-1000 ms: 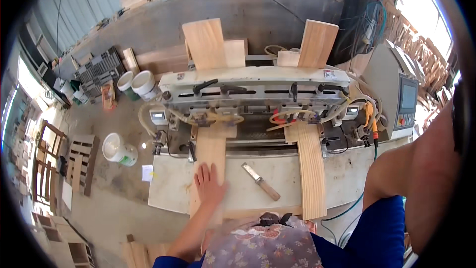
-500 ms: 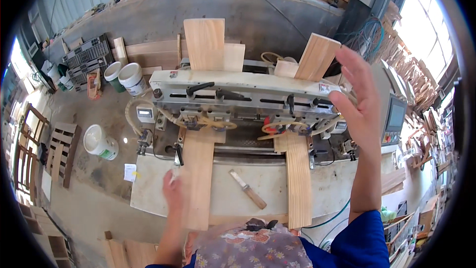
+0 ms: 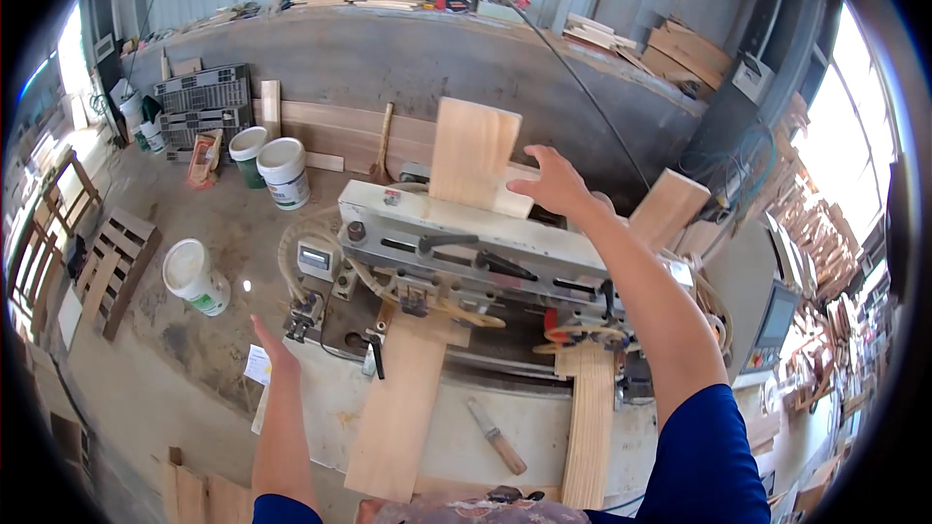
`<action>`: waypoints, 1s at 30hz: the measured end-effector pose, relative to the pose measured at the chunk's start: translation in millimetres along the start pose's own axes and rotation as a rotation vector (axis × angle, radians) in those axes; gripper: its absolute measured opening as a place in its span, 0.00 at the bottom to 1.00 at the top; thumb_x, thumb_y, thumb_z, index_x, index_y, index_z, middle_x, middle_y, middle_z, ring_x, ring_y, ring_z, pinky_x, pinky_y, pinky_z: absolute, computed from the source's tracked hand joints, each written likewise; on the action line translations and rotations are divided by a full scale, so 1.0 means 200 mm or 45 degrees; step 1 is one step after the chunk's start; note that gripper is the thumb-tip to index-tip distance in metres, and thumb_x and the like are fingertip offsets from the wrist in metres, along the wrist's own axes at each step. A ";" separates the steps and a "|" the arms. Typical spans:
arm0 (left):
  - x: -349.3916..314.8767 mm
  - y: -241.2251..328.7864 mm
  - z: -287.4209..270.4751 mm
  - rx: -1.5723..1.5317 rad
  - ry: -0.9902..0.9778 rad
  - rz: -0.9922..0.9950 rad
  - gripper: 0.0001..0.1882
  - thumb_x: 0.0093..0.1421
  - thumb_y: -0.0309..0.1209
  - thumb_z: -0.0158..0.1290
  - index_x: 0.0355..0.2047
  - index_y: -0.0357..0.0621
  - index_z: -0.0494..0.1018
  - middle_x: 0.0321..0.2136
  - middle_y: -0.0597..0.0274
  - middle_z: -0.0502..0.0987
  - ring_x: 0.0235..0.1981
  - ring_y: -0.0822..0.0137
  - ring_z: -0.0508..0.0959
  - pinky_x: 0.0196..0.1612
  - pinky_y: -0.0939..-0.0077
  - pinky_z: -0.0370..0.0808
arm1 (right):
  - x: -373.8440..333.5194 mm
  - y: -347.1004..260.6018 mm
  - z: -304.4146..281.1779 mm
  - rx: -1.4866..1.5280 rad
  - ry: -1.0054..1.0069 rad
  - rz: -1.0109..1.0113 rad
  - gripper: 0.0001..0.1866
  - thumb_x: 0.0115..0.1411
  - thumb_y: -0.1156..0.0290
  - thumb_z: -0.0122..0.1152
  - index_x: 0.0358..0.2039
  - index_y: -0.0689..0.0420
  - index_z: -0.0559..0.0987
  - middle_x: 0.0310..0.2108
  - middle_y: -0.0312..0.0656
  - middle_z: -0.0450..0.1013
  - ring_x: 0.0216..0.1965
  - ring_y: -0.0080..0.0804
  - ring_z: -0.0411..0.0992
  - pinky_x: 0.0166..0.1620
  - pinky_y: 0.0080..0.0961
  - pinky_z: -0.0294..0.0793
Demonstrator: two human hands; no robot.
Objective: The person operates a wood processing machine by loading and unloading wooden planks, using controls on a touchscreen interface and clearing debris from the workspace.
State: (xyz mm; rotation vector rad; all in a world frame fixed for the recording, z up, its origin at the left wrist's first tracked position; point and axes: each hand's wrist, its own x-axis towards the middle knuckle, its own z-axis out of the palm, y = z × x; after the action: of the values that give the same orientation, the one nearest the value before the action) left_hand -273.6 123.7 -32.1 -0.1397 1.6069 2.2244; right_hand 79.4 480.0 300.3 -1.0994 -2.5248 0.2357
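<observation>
At the far left, a white bucket [image 3: 194, 277] stands on the concrete floor [image 3: 175, 349]. My left hand [image 3: 272, 349] hovers open and empty beside the near left corner of the machine table [image 3: 447, 437], fingers loose, holding nothing. A long pale board [image 3: 403, 408] lies on that table, running under the woodworking machine [image 3: 466, 252]. Its far end, I think the same board, sticks up behind the machine as an upright plank [image 3: 473, 153]. My right hand [image 3: 555, 182] reaches over the machine, fingers spread, at the plank's right edge; whether it grips, I cannot tell. A second narrower board [image 3: 589, 422] lies further right.
</observation>
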 end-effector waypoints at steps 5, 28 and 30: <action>0.12 -0.05 0.05 -0.084 0.170 -0.086 0.52 0.56 0.71 0.40 0.71 0.54 0.40 0.71 0.66 0.40 0.71 0.63 0.42 0.69 0.60 0.37 | 0.20 -0.17 0.09 0.054 -0.264 0.243 0.33 0.48 0.50 0.66 0.48 0.60 0.77 0.47 0.51 0.75 0.51 0.47 0.72 0.52 0.39 0.71; -0.04 0.08 0.29 0.636 0.351 0.543 0.34 0.66 0.48 0.46 0.61 0.31 0.59 0.60 0.43 0.62 0.61 0.51 0.63 0.62 0.61 0.58 | 0.22 -0.24 -0.63 -0.254 -0.024 -0.037 0.29 0.38 0.50 0.75 0.32 0.62 0.80 0.26 0.50 0.75 0.30 0.40 0.74 0.37 0.34 0.72; -0.26 0.29 0.45 0.512 0.263 0.821 0.33 0.63 0.38 0.54 0.62 0.30 0.57 0.61 0.45 0.61 0.61 0.51 0.63 0.63 0.61 0.58 | 0.14 -0.29 -0.80 -0.077 0.258 -0.429 0.24 0.41 0.53 0.73 0.28 0.62 0.81 0.19 0.46 0.73 0.23 0.40 0.72 0.30 0.37 0.70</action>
State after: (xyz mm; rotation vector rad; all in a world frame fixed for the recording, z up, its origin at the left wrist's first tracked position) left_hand -233.5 178.9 66.6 0.3146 2.4487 2.3019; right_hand 87.7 461.8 470.7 -0.6637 -2.4940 -0.0421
